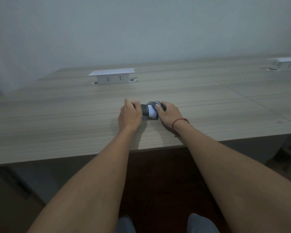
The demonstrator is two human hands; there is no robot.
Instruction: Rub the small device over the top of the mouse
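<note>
Both hands — left hand point(130, 115), right hand point(169, 114) — grip one sock bundle point(149, 111).

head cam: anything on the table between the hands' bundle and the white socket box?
Nothing. In the head view, only bare wood-grain table lies between the grey-and-white bundle, gripped by left hand and right hand, and the socket box.

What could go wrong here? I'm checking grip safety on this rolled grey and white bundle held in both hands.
The bundle is pinched at its ends by the left hand and right hand; its middle could spring loose and unroll. What it is stays unclear, so its stiffness is a guess. It lies far from the table edge, so a fall seems unlikely.
</note>
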